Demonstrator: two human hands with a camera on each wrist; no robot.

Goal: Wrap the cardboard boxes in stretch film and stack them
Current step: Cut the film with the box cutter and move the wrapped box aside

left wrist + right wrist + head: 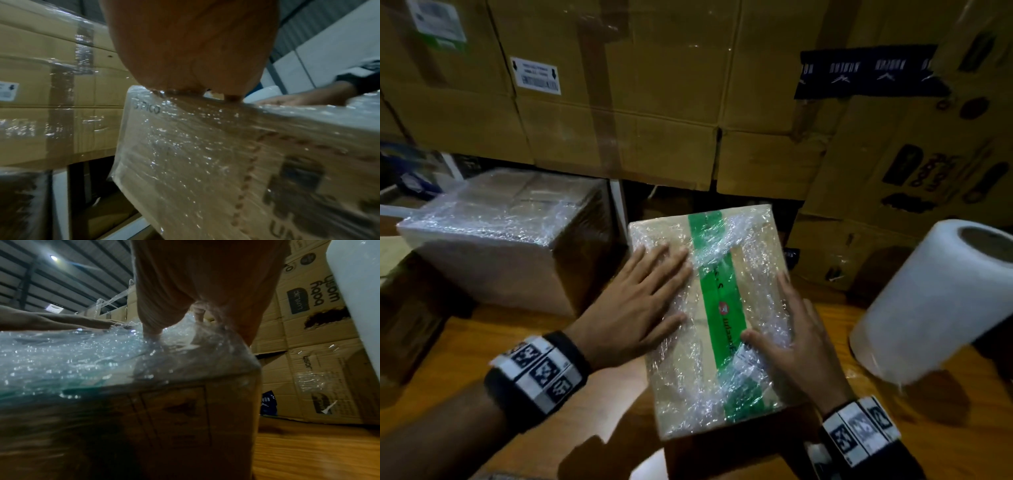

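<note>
So the surface here is a wooden table (pixel 599 404), orange-brown with visible grain. Sitting right on it in the middle is a film-wrapped box (pixel 709 383) with a green tape strip across the top. To its left, a bit farther back, is a bigger wrapped box (pixel 493 260), standing apart from the first. At the table's left edge there's a dark box (pixel 407 308), only partly in view. On the right a white film roll (pixel 931 301) leans tilted, its lower end near the tabletop; can't tell if it actually touches the wood. Plain cartons (pixel 859 253) stand at the back right of the table.
</note>
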